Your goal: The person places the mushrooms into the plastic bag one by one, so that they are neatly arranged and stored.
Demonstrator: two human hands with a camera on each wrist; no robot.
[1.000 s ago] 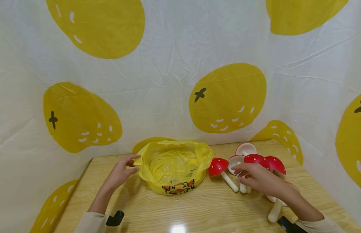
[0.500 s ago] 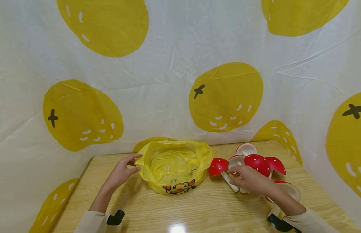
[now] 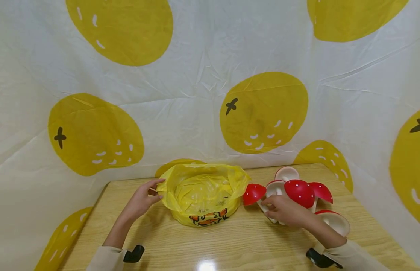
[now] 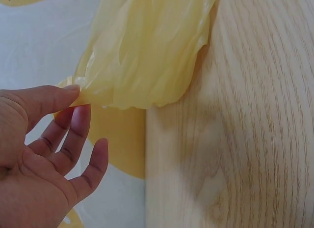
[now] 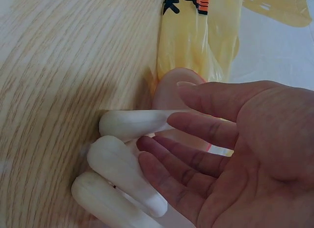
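Observation:
A yellow plastic bag (image 3: pixel 182 214) with an orange-and-black print stands wide-mouthed on the table. My left hand (image 3: pixel 143 199) pinches its rim (image 4: pixel 108 90) between thumb and index finger, the other fingers loosely bent. To the bag's right lies a toy mushroom (image 3: pixel 254 194) with a red white-dotted cap; its white stem (image 5: pixel 137 124) points toward me. My right hand (image 3: pixel 285 210) is at that stem, thumb and fingers spread around it and not closed. An index fingertip (image 5: pixel 176 121) appears to touch the stem. More white stems (image 5: pixel 125 171) lie beneath the other fingers.
Several more toy mushrooms (image 3: pixel 299 192) are heaped on the right of the wooden table (image 3: pixel 182 248), one cap (image 3: pixel 335 222) close to my right forearm. A white cloth with yellow fruit prints (image 3: pixel 189 124) hangs behind the table and along its sides.
My right hand has moved left and slightly down, from above the heaped mushrooms to the stem of the one nearest the bag. The left hand keeps its hold on the bag's rim.

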